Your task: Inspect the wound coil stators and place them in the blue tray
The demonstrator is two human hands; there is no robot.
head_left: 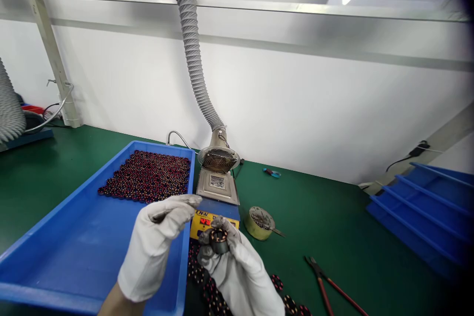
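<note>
My right hand (237, 261), in a white glove with dark-stained fingertips, grips a small dark ring-shaped part (219, 241) with copper-coloured spots round its top rim. My left hand (163, 234), also gloved, is raised over the right rim of the blue tray (92, 237). Its thumb and fingers are pinched together, and whatever may be between them is too small to make out. Just behind both hands stands a solder pot (215, 207) with a yellow front panel and red digits. More ring parts (213, 294) lie on the table, partly hidden under my right hand.
Many ring parts (148, 175) fill the tray's far end. A grey duct hose (192, 49) hangs to the pot. Right of it are a round tin (257, 229) with a stick, long red-handled pliers (326, 281), small blue snippers (272, 173) and stacked blue trays (425, 212).
</note>
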